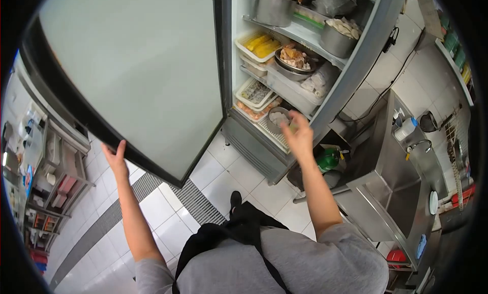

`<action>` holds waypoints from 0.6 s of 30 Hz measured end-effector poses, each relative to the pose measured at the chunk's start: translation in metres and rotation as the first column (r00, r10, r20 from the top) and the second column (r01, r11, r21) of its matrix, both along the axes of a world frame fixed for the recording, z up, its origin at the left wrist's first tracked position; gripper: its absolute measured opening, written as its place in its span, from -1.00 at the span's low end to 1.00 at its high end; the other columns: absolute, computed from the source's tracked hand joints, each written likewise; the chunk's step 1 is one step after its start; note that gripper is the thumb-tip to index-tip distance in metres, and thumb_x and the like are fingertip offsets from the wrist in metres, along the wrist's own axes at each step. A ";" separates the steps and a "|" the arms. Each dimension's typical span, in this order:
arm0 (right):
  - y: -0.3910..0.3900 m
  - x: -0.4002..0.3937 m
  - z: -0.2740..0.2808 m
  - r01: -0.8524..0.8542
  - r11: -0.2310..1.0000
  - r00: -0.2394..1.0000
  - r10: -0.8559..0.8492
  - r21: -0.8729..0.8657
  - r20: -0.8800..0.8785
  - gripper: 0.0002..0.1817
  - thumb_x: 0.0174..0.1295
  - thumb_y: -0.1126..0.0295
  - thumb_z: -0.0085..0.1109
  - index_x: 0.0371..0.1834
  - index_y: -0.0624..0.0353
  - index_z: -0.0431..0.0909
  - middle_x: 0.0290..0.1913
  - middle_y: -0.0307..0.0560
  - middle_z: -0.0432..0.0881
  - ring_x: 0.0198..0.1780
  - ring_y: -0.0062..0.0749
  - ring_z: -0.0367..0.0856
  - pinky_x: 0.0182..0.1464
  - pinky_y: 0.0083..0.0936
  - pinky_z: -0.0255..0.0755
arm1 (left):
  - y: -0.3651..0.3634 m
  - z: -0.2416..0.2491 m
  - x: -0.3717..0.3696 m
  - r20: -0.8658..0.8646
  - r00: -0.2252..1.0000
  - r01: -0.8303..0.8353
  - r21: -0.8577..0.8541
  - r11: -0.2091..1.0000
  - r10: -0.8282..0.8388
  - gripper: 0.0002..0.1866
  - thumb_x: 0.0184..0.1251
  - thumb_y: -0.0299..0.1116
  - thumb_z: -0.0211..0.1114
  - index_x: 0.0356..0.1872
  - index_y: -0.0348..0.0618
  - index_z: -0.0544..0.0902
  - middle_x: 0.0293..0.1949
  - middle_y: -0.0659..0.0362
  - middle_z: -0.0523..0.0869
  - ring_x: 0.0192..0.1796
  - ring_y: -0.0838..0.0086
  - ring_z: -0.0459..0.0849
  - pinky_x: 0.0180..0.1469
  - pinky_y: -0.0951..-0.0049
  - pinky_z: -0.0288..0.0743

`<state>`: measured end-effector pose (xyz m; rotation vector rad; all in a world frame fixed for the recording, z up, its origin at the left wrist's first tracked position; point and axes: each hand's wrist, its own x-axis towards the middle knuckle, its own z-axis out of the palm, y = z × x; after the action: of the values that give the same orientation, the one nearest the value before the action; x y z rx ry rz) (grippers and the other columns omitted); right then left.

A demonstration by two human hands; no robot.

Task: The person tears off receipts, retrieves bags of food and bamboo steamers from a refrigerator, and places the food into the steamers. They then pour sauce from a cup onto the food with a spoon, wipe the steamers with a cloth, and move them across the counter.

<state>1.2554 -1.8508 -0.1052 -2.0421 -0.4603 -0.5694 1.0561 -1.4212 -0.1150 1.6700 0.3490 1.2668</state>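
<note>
My left hand (pixel 117 159) grips the lower outer edge of the refrigerator door (pixel 147 80), which is swung wide to the left. My right hand (pixel 299 135) reaches into the lowest part of the refrigerator with fingers apart and slightly bent, holding nothing. Right beside its fingertips is a small round metal bowl (pixel 275 122) with pale contents. The bowl stands on a white ribbed rack (pixel 277 137), next to a tray of orange-pink food (pixel 247 112). Above that tray sits a white tray of greyish pieces (pixel 253 92).
Higher shelves hold a tray of yellow food (pixel 260 45), a bowl of cooked-looking meat (pixel 296 60) and metal pots (pixel 272 9). At right is a steel sink (pixel 401 197), with a green bottle (pixel 329 160) beneath the counter. A drain grate (pixel 195 200) crosses the tiled floor.
</note>
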 end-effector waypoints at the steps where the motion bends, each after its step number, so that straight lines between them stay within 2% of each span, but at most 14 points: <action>1: -0.006 0.030 0.003 0.108 0.989 0.987 -0.095 -0.100 0.128 -0.54 -0.09 0.39 0.24 -0.07 0.27 0.40 -0.07 0.11 0.47 -0.05 -0.11 0.46 -0.07 -0.34 0.37 | 0.012 0.000 0.001 -0.023 1.000 -0.007 -0.020 1.000 0.006 -0.37 0.05 -0.37 0.27 0.13 -0.36 0.20 0.02 0.08 0.40 0.04 0.42 0.36 0.11 0.50 0.16; 2: -0.011 0.056 0.006 0.226 0.957 0.950 -0.175 -0.182 0.260 -0.49 -0.09 0.41 0.23 -0.01 0.30 0.35 -0.01 0.19 0.42 0.01 -0.02 0.41 -0.01 -0.27 0.33 | 0.025 0.000 0.001 -0.048 0.999 -0.012 -0.039 0.999 0.010 -0.33 0.07 -0.35 0.25 0.16 -0.40 0.15 0.06 0.04 0.37 0.09 0.40 0.33 0.15 0.49 0.12; 3: -0.013 0.077 0.009 0.237 0.954 0.947 -0.185 -0.182 0.263 -0.49 -0.09 0.41 0.23 -0.01 0.30 0.35 -0.01 0.19 0.42 0.01 -0.02 0.41 -0.01 -0.27 0.33 | 0.040 0.000 0.004 -0.034 0.998 0.045 -0.026 0.999 -0.046 -0.27 0.08 -0.33 0.23 0.20 -0.43 0.07 0.11 -0.01 0.32 0.15 0.36 0.28 0.19 0.48 0.05; 5: -0.013 0.113 0.013 0.472 0.821 0.876 -0.396 -0.320 0.277 -0.31 -0.09 0.34 0.24 0.13 0.32 0.17 0.12 0.34 0.21 0.13 0.14 0.23 0.12 -0.20 0.18 | 0.065 -0.003 0.006 -0.060 0.998 0.035 -0.029 0.999 -0.037 -0.30 0.09 -0.33 0.20 0.20 -0.41 0.09 0.12 0.01 0.31 0.14 0.35 0.29 0.19 0.46 0.07; 6: -0.011 0.130 0.014 0.485 0.817 0.869 -0.408 -0.313 0.281 -0.31 -0.09 0.34 0.24 0.13 0.32 0.17 0.12 0.34 0.21 0.13 0.14 0.23 0.12 -0.20 0.18 | 0.085 -0.015 0.008 -0.048 0.997 -0.056 -0.047 0.997 0.054 -0.34 0.08 -0.35 0.20 0.19 -0.36 0.13 0.11 0.05 0.33 0.12 0.37 0.31 0.18 0.46 0.10; 9: -0.009 0.173 0.009 0.563 0.720 0.811 -0.577 -0.406 0.100 -0.07 -0.20 0.22 0.33 0.23 0.26 -0.01 0.20 0.35 0.08 0.14 0.17 0.19 0.15 -0.22 0.17 | 0.119 -0.024 0.014 0.039 0.996 0.086 -0.236 0.968 -0.078 -0.45 0.11 -0.41 0.16 0.15 -0.32 0.22 0.10 0.08 0.33 0.09 0.37 0.33 0.14 0.48 0.16; 10: -0.008 0.179 0.015 0.573 0.713 0.803 -0.586 -0.403 0.106 -0.07 -0.20 0.22 0.33 0.23 0.26 -0.01 0.20 0.35 0.08 0.14 0.17 0.19 0.15 -0.22 0.17 | 0.125 -0.030 0.018 0.007 0.997 -0.077 -0.107 0.991 0.078 -0.55 0.15 -0.43 0.12 0.08 -0.35 0.31 0.14 0.04 0.27 0.12 0.35 0.31 0.16 0.44 0.14; 11: -0.004 0.180 0.022 0.567 0.679 0.784 -0.619 -0.466 0.052 -0.04 -0.22 0.21 0.34 0.25 0.23 -0.03 0.20 0.35 0.07 0.14 0.17 0.19 0.13 -0.22 0.20 | 0.154 -0.066 0.010 -0.097 0.827 -0.370 0.649 0.665 0.554 -0.60 0.17 -0.44 0.10 0.03 -0.40 0.35 0.19 -0.01 0.21 0.16 0.30 0.28 0.20 0.40 0.11; 12: -0.001 0.183 0.025 0.555 0.645 0.757 -0.654 -0.526 -0.004 -0.02 -0.23 0.21 0.35 0.26 0.19 -0.05 0.21 0.35 0.06 0.14 0.18 0.19 0.12 -0.22 0.22 | 0.108 -0.035 0.036 -0.009 0.869 -0.494 -0.001 0.869 0.494 -0.55 0.16 -0.45 0.11 0.09 -0.37 0.30 0.22 -0.03 0.18 0.20 0.25 0.23 0.22 0.35 0.09; 13: -0.001 0.188 0.023 0.588 0.642 0.745 -0.667 -0.493 0.019 0.00 -0.31 0.20 0.39 0.25 0.13 -0.01 0.20 0.36 0.07 0.12 0.24 0.20 0.12 -0.16 0.20 | 0.063 -0.012 0.053 0.162 0.845 -0.518 0.015 0.855 0.509 -0.44 0.14 -0.40 0.15 0.15 -0.33 0.20 0.19 -0.04 0.23 0.18 0.26 0.25 0.19 0.30 0.12; 14: 0.000 0.191 0.025 0.604 0.626 0.726 -0.687 -0.492 0.017 0.00 -0.31 0.20 0.39 0.25 0.13 -0.01 0.20 0.36 0.07 0.12 0.24 0.20 0.12 -0.16 0.20 | 0.046 -0.025 0.064 0.235 0.778 -0.592 -0.033 0.805 0.582 -0.45 0.15 -0.39 0.14 0.16 -0.32 0.19 0.18 -0.03 0.22 0.19 0.28 0.23 0.18 0.31 0.15; 15: 0.001 0.192 0.029 0.591 0.612 0.719 -0.695 -0.525 0.000 -0.01 -0.32 0.24 0.39 0.25 0.10 0.00 0.19 0.33 0.09 0.11 0.22 0.21 0.11 -0.18 0.22 | 0.026 -0.044 0.071 0.167 0.706 -0.705 0.062 0.707 0.689 -0.45 0.15 -0.39 0.14 0.15 -0.33 0.18 0.16 -0.01 0.25 0.16 0.28 0.27 0.16 0.33 0.17; 16: 0.001 0.193 0.031 0.577 0.597 0.710 -0.704 -0.557 -0.018 -0.02 -0.33 0.27 0.38 0.25 0.07 0.01 0.19 0.30 0.11 0.10 0.21 0.22 0.10 -0.19 0.23 | 0.012 -0.065 0.083 0.162 0.777 -0.629 0.175 0.757 0.608 -0.46 0.15 -0.40 0.13 0.14 -0.34 0.18 0.16 -0.01 0.25 0.14 0.26 0.28 0.16 0.34 0.16; 18: -0.004 0.195 0.031 0.627 0.515 0.684 -0.723 -0.585 0.096 -0.12 -0.29 0.32 0.37 0.20 0.05 0.11 0.14 0.21 0.16 0.01 0.12 0.34 0.00 -0.24 0.35 | -0.029 -0.107 0.114 0.061 0.966 -0.255 0.078 0.964 0.250 -0.47 0.09 -0.56 0.08 0.14 -0.35 0.18 0.13 -0.02 0.29 0.11 0.29 0.31 0.14 0.37 0.16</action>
<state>1.4506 -1.8552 -0.0743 -2.8552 0.3854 -0.7782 1.1701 -1.4500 -0.2222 1.7008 0.4963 1.5282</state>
